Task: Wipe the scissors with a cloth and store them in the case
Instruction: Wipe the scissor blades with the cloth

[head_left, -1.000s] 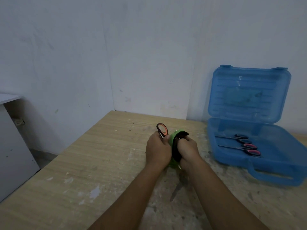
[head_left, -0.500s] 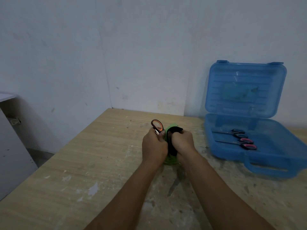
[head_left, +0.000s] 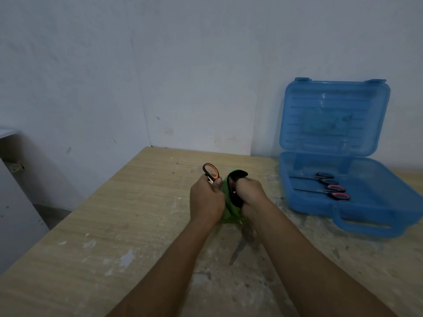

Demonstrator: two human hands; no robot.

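Note:
Above the middle of the wooden table [head_left: 119, 225], my left hand [head_left: 206, 200] grips a pair of scissors [head_left: 211, 171]. One black and orange handle loop sticks up above my fingers. A green cloth [head_left: 226, 197] is bunched between both hands and hides the blades. My right hand [head_left: 249, 196] grips the cloth together with a black loop at its top. At the right, the blue plastic case [head_left: 366, 216] lies open, its lid standing against the wall. Inside lie a blue-handled pair [head_left: 322, 178] and a pink-handled pair [head_left: 336, 192].
The white wall runs close behind the table's far edge. A white cabinet [head_left: 13, 202] stands on the floor past the table's left edge. The tabletop is scuffed, with paint specks.
Both hands have stayed together around the cloth and scissors, shifting slightly. The view has drifted a little, so the case sits slightly differently in frame.

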